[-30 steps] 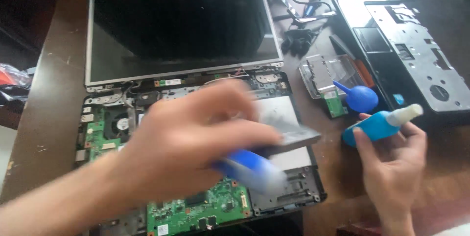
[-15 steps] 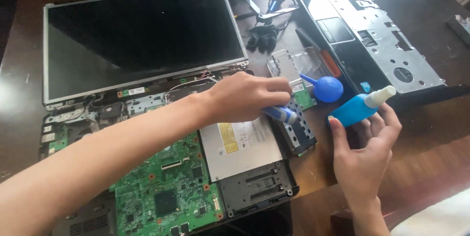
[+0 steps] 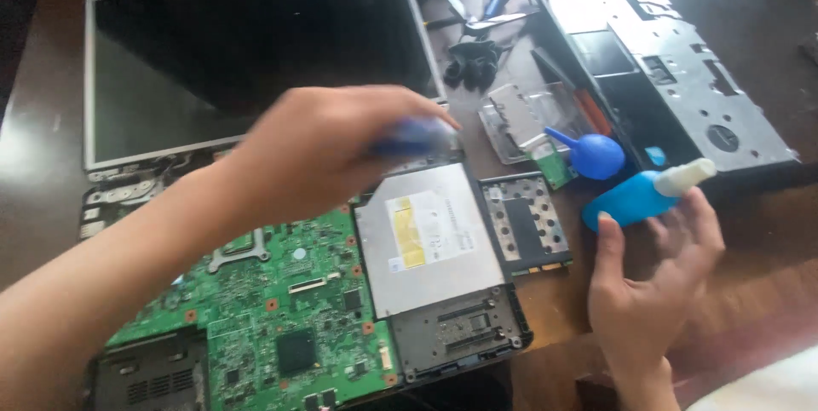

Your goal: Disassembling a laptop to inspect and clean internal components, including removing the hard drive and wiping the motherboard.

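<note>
My left hand (image 3: 328,151), mid-frame, is curled around a blurred blue tool (image 3: 413,134) above the drive (image 3: 430,241). My right hand (image 3: 652,287), lower right, pinches a blue bottle (image 3: 635,198) just above the bench (image 3: 758,241), beside the blue bulb (image 3: 596,155). The green board (image 3: 281,309) fills the lower left.

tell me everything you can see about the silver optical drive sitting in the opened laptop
The optical drive is a flat, square metal box with a dull silver lid, lying level in the opened laptop's lower right bay. A white and yellow label sits on its lid. The green motherboard borders its left edge, and a dark grey bay frame lies below it. The left hand, blurred and holding a blue tool, hovers over its upper edge; contact cannot be told.
</note>
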